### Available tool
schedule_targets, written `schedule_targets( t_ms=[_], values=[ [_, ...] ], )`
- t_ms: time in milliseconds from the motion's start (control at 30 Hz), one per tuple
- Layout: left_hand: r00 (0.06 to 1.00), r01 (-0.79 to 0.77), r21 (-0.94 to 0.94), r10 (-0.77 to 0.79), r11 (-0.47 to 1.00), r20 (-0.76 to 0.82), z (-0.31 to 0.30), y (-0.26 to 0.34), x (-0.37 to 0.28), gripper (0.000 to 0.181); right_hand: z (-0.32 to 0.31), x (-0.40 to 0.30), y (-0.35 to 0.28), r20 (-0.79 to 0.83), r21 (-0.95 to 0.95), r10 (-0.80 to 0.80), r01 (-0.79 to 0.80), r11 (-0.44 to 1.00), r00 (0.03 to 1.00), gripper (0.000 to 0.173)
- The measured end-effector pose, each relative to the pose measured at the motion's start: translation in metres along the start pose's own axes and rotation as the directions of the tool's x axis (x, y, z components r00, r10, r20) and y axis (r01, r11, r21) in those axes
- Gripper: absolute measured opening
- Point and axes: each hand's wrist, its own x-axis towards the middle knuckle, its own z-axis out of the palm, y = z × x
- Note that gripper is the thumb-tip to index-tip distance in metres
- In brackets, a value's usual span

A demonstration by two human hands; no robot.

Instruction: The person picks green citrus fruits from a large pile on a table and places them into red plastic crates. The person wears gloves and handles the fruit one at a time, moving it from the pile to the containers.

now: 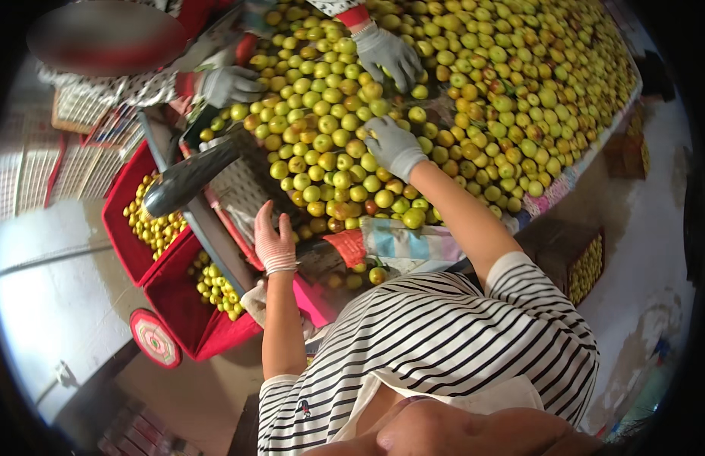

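Small round yellow-green fruit point(324, 139), apparently jujubes with brown patches, covers the sorting table before me. My right hand point(395, 148), in a grey glove, reaches into the pile with its fingers curled about one fruit point(371, 133). To the left, my left hand point(274, 242) wears a thin pale glove with fine red stripes. Its fingers are apart and nothing lies in it; it hovers by the table's left edge, close to a red rail point(233, 228). Between my hands, a striped cloth point(409, 238) and an orange-red piece of material point(348, 246) line the near edge.
Across the table, a co-worker's grey-gloved hands point(389, 54) touch the fruit. A dark lamp-like object point(190, 176) juts over the left edge. Below it stand red-lined bins point(175, 308) holding fruit. A round red stool point(156, 337) is beside them. At right sits a fruit-filled crate point(586, 271).
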Motion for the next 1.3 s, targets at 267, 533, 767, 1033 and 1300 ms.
schedule_targets(
  t_ms=[267,533,767,1033,1300],
  values=[
    [0.979,0.150,-0.828,-0.199,0.540,0.048,0.016,-0.015,-0.006,0.041,0.043,-0.046,-0.063,0.116,0.502,-0.300,0.205,0.840,0.947,0.037],
    [0.791,0.408,-0.755,-0.214,-0.513,0.573,0.018,0.052,-0.011,0.050,0.062,-0.044,-0.138,-0.094,0.468,-0.589,0.557,0.686,0.803,0.031],
    [0.901,0.224,-0.957,-0.335,-0.183,0.275,-0.028,-0.010,-0.008,0.050,0.071,0.071,-0.198,0.464,0.761,-0.351,-0.163,0.628,0.813,0.029],
    [0.713,-0.032,-0.984,-0.685,0.176,-0.146,-0.121,-0.077,-0.037,0.036,0.079,0.163,-0.236,0.153,0.976,-0.520,-0.047,0.211,0.840,0.033],
    [0.274,0.019,-0.962,-0.924,-0.272,0.266,-0.082,-0.274,-0.118,0.037,0.034,0.036,-0.049,-0.229,0.281,-0.481,0.530,0.800,0.846,0.022]
  ],
)
